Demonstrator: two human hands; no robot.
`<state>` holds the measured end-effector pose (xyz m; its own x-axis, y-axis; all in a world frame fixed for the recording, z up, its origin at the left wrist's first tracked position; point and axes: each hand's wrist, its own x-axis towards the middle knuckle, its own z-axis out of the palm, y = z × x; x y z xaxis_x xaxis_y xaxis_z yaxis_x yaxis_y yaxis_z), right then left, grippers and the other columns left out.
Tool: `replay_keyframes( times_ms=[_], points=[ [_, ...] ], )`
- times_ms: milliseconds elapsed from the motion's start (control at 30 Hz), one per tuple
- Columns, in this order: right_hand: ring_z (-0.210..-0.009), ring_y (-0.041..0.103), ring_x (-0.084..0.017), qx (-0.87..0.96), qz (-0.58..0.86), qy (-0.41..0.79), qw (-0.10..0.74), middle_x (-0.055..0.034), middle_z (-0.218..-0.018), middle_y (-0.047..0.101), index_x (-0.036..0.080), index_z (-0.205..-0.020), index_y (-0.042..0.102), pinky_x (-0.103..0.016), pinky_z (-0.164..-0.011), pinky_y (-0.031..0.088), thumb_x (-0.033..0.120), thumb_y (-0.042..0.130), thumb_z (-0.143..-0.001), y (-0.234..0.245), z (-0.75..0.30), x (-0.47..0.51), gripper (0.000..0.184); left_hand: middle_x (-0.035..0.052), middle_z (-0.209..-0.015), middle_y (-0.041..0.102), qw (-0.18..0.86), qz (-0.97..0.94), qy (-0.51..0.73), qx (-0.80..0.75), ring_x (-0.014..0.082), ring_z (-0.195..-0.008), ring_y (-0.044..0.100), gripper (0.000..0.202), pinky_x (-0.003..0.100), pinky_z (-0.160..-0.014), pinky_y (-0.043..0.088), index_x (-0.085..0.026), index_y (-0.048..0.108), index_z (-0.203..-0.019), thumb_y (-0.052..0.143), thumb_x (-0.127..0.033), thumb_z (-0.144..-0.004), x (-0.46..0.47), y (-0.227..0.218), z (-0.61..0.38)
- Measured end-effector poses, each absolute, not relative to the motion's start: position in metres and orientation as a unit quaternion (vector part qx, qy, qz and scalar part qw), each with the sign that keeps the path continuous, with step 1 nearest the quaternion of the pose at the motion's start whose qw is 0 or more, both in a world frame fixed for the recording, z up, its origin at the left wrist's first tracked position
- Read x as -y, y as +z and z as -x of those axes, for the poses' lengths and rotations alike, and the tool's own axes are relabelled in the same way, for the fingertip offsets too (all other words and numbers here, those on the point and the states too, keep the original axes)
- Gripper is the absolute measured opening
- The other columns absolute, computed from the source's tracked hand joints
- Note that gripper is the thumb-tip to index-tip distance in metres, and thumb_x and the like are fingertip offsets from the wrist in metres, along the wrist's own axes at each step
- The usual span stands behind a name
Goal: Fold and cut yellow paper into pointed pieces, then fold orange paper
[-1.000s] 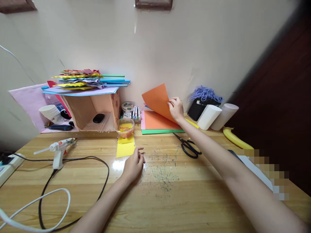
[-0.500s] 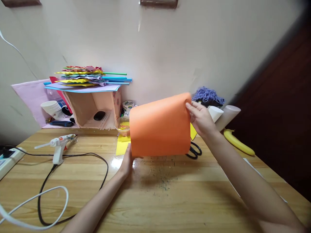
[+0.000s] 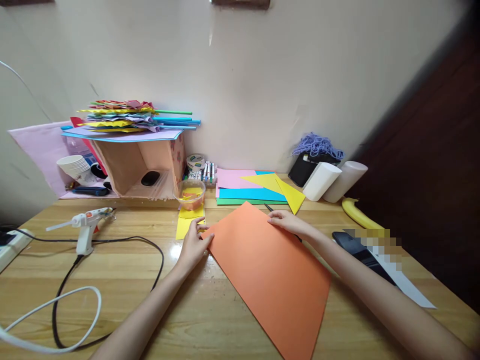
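Observation:
An orange sheet of paper point(image 3: 258, 270) lies slanted over the front middle of the table, its near corner running to the bottom of the view. My left hand point(image 3: 195, 245) pinches its left corner between thumb and fingers. At the upper right edge, my right hand point(image 3: 288, 222) grips the sheet, fingertips on its top face. Scissors point(image 3: 267, 207) show only in part beside the right hand, mostly covered by hand and paper. Behind the left hand are yellow paper pieces point(image 3: 183, 230) and a clear plastic bowl point(image 3: 190, 192) holding yellow and orange scraps.
Coloured sheets point(image 3: 247, 195) with yellow cut pieces lie at the back. A glue gun point(image 3: 87, 227) and its black cord are on the left, near a box point(image 3: 120, 167). White cylinders point(image 3: 322, 181), purple yarn point(image 3: 317, 145), a banana point(image 3: 360, 215) and a phone point(image 3: 360, 250) are on the right.
The orange sheet was held up and curled; it has come down flatter and turned diagonally. My right hand has lowered and moved left. The coloured sheets behind are now uncovered.

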<state>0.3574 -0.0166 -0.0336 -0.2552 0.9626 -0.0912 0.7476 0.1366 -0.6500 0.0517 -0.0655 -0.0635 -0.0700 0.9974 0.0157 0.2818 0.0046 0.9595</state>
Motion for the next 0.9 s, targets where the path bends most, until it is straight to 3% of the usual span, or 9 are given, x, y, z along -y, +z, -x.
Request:
replay_keyframes(
  times_ms=[133, 233, 667, 900],
  points=[
    [-0.092, 0.06, -0.022, 0.767, 0.577, 0.181, 0.212, -0.0101, -0.1, 0.065, 0.016, -0.094, 0.063, -0.032, -0.078, 0.045, 0.021, 0.046, -0.081, -0.04, -0.337, -0.012, 0.022, 0.004, -0.096, 0.061, 0.274, -0.645, 0.398, -0.593, 0.0166, -0.083, 0.058, 0.032, 0.03, -0.075, 0.044, -0.019, 0.053, -0.104, 0.051, -0.022, -0.072, 0.066, -0.062, -0.047],
    [-0.1, 0.057, -0.021, 0.808, 0.536, 0.131, 0.208, -0.0077, -0.104, 0.065, 0.019, -0.095, 0.064, -0.032, -0.086, 0.041, 0.013, 0.046, -0.081, -0.042, -0.318, -0.032, 0.023, 0.0036, -0.095, 0.063, 0.23, -0.679, 0.381, -0.584, 0.0184, -0.091, 0.056, 0.02, 0.031, -0.08, 0.043, -0.02, 0.058, -0.088, 0.046, -0.017, -0.073, 0.067, -0.057, -0.046],
    [-0.099, 0.054, -0.023, 0.82, 0.529, -0.032, 0.215, -0.0136, -0.101, 0.063, 0.012, -0.099, 0.062, -0.032, -0.084, 0.039, 0.006, 0.039, -0.082, -0.039, -0.301, -0.06, 0.03, 0.0039, -0.094, 0.063, 0.212, -0.681, 0.374, -0.593, 0.0192, -0.092, 0.056, 0.021, 0.033, -0.083, 0.043, -0.02, 0.058, -0.085, 0.041, -0.015, -0.074, 0.064, -0.06, -0.044],
    [-0.08, 0.056, -0.019, 0.823, 0.527, -0.064, 0.201, -0.0087, -0.088, 0.062, 0.017, -0.088, 0.058, -0.027, -0.068, 0.039, 0.01, 0.043, -0.081, -0.029, -0.298, -0.064, 0.018, 0.0042, -0.095, 0.062, 0.215, -0.678, 0.372, -0.597, 0.019, -0.093, 0.056, 0.021, 0.033, -0.084, 0.043, -0.02, 0.057, -0.086, 0.042, -0.014, -0.073, 0.064, -0.058, -0.044]
  ],
)
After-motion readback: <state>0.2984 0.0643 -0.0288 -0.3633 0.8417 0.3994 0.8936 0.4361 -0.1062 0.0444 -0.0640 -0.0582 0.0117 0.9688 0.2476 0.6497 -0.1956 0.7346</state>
